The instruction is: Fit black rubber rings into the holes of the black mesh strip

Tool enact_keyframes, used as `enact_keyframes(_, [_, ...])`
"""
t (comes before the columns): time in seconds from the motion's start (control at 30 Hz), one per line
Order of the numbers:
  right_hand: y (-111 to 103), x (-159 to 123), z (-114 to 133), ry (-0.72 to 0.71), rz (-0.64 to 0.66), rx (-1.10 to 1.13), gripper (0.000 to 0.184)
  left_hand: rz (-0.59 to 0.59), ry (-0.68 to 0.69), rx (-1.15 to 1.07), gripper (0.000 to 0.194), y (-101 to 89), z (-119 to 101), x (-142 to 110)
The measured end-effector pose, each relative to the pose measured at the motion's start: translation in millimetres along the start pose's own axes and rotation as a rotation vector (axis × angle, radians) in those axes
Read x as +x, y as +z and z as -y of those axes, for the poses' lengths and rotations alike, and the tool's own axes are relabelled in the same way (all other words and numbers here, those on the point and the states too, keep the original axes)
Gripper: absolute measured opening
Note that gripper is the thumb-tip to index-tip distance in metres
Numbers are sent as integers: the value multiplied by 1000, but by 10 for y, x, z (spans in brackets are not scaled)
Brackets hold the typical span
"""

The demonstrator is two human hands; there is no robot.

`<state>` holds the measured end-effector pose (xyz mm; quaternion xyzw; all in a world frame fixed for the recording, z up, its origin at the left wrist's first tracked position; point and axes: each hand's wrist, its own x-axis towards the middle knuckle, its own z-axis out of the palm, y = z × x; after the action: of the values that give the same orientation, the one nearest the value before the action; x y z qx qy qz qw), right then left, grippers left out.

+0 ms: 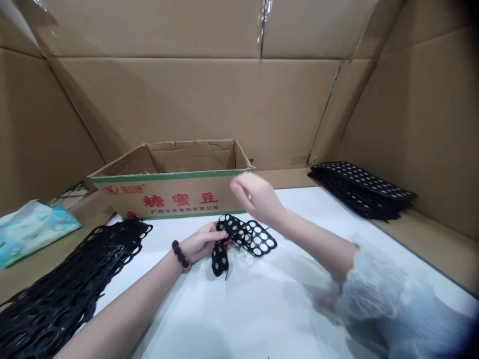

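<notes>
My left hand (205, 242), with a dark bead bracelet at the wrist, grips a floppy black sheet with round holes (258, 238) just above the white tabletop. The sheet is bunched at my fingers; one end hangs down and the other spreads to the right. My right hand (258, 197) is raised to the right, apart from the sheet, in front of the right end of a cardboard box. Its fingers are curled closed, and whatever they may hold is too small to make out.
The open cardboard box (130, 202) with red lettering stands behind my hands. Black ring-like netting (56, 289) lies at left, beside a blue-green tissue pack (37, 229). A stack of black dotted sheets (362, 187) lies at right. Cardboard walls (179, 99) enclose the white table (232, 319).
</notes>
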<state>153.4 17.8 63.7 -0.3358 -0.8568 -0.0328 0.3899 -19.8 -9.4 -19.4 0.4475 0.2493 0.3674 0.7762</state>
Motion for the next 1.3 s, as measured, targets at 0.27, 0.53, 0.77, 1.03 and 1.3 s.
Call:
enact_keyframes(0.27, [171,-734,45,133,361,144,35,6,-80,147,21,-26,32,0])
enact_keyframes(0.53, [336,-789,-1,256,443,455,32,5,-112,160,28,-44,41,-4])
enact_keyframes(0.77, [423,-729,-111,577,362,957,19,11,-43,142,37,36,27,8])
enact_keyframes(1.03, [146,-581,-384,539,-218,552,14,-33,-117,178,25,-11,34,-1])
enact_keyframes(1.3, [399,-730,125,260,294,311,12,-34,-61,174,27,41,30,13])
